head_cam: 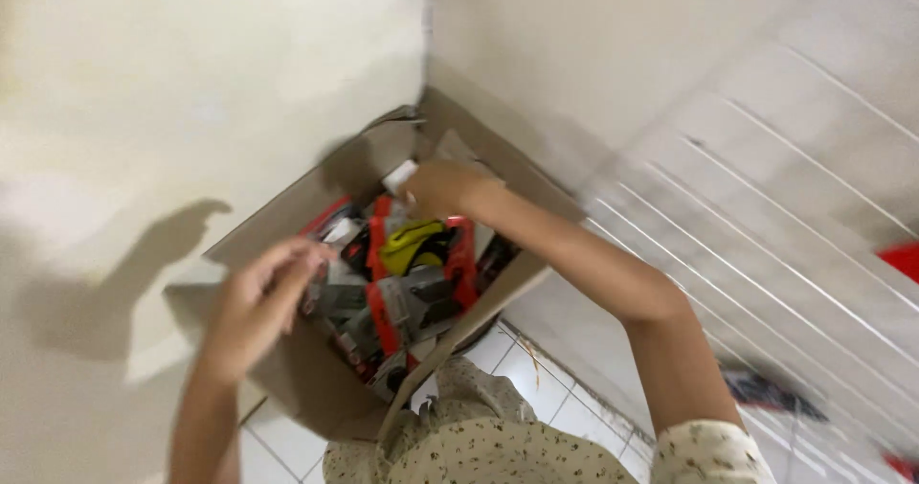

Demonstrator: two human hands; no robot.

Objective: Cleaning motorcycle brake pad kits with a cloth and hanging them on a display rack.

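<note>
A floral-print garment [479, 446] on the person's body fills the bottom centre of the frame, nearest the camera. Just above it sits an open cardboard box [316, 379], in the middle of the frame, wedged into a corner between two cream walls [144, 82]. The box is packed with red, grey and black packages [402, 302], one showing a yellow-green item [412, 237].

The left hand [258, 302], lower left, hovers over the box's near-left rim with fingers loosely curled; motion blur hides whether it grips anything. The right hand [442, 187], at the box's far side, is closed around a small white object [400, 175], too blurred to identify.

White floor tiles [536, 388] show below the box. To the right, white slatted lines [766, 254] streak with blur; a red shape [902, 259] is cut off at the right edge.
</note>
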